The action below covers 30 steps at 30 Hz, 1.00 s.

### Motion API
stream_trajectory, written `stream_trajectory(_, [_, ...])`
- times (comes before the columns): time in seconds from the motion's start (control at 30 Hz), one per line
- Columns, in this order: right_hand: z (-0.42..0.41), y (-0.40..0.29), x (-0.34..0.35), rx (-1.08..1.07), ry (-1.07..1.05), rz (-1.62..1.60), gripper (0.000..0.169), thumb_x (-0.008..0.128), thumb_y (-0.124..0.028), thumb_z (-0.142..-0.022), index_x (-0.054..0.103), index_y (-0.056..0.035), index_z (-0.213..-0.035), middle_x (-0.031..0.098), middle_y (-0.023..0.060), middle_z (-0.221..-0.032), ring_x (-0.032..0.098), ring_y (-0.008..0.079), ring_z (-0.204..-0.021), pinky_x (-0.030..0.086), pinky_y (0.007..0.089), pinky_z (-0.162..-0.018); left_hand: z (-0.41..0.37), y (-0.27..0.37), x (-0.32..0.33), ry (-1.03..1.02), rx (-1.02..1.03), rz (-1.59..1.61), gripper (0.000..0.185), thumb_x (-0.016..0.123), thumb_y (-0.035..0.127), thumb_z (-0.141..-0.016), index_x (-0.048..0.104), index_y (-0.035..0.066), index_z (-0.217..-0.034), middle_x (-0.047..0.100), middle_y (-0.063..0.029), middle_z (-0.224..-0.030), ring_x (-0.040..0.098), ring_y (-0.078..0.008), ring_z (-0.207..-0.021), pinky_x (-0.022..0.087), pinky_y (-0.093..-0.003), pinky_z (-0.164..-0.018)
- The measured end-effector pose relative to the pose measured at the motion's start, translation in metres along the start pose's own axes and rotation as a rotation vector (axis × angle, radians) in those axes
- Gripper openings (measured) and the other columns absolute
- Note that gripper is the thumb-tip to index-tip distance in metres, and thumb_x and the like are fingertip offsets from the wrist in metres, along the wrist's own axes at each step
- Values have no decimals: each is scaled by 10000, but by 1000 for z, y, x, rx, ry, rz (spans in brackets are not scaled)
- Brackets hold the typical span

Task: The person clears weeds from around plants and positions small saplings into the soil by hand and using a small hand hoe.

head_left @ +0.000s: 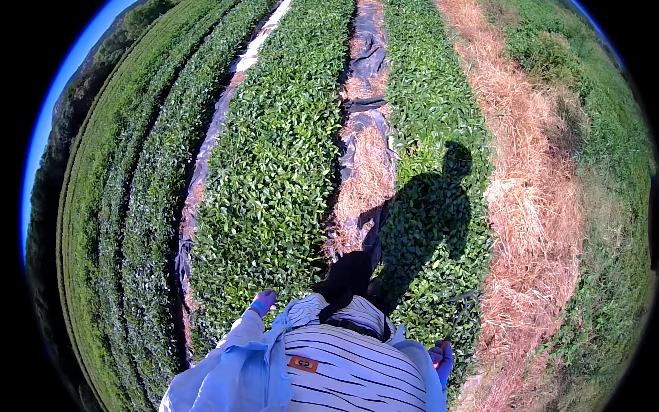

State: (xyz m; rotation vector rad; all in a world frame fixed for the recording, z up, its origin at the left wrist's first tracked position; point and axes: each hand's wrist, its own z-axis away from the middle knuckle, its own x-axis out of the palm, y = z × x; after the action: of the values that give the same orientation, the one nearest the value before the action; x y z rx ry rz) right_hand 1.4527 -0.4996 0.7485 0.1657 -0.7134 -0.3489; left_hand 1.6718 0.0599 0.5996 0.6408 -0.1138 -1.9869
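Observation:
My left hand (264, 303) hangs over the edge of the trimmed leafy hedge row (267, 195) on my left. Its fingers look curled, but whether anything is in them is hidden. Low on the right, my right hand (441, 358) grips a hand tool (455, 322) with an orange-red handle. The tool's thin dark shaft points forward over the right hedge row (437, 92), and its end is hard to make out among the leaves. Both hands look purple-blue.
Between the two rows runs a narrow path with dry straw (370, 170) and crumpled dark ground sheeting (368, 56). Straw mulch (530, 221) and green weeds (618, 129) border the right side. More hedge rows (159, 139) curve away left. My shadow (432, 206) falls on the right row.

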Motion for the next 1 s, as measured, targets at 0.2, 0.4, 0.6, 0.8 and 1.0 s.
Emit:
stream_trajectory(0.2, [-40, -2, 63, 30, -1, 31, 237, 553, -343, -1005, 619, -122, -950, 296, -119, -625, 328, 27, -521, 361, 248, -540, -10, -4, -5, -114, 241, -355, 352, 523, 301, -929, 634, 10, -1091, 694, -113, -887, 675, -183, -697, 534, -317, -599])
stream_trajectory(0.4, [-118, -2, 113, 18, -14, 182, 237, 556, -336, -1003, 611, -108, -973, 326, -111, -610, 334, 27, -510, 369, 258, -524, -54, 80, -14, -86, 75, -194, 322, 540, 268, -934, 623, -6, -1082, 666, -108, -855, 646, -194, -683, 538, -320, -602])
stream_trajectory(0.6, [-220, 38, 214, -45, 74, 159, 220, 592, -334, -983, 610, -116, -960, 350, -102, -599, 382, 35, -518, 390, 238, -516, -152, 230, -50, -91, -158, -23, 305, 535, 269, -933, 613, 6, -1065, 659, -101, -844, 648, -193, -703, 548, -320, -640])
stream_trajectory(0.8, [-278, 107, 343, -206, 243, 277, 183, 591, -322, -983, 588, -139, -978, 374, -104, -616, 418, 19, -519, 453, 211, -503, -234, 418, -140, -55, 59, -107, 385, 569, 328, -954, 614, 62, -1228, 690, -50, -957, 666, -147, -801, 488, -273, -619])
stream_trajectory(1.0, [-315, 120, 423, -257, 226, 324, 189, 580, -321, -990, 590, -137, -1031, 409, -96, -645, 456, 18, -543, 503, 242, -510, -297, 573, -215, 114, 427, 43, 344, 577, 271, -950, 637, 15, -1173, 662, -43, -874, 607, -119, -763, 503, -273, -732])
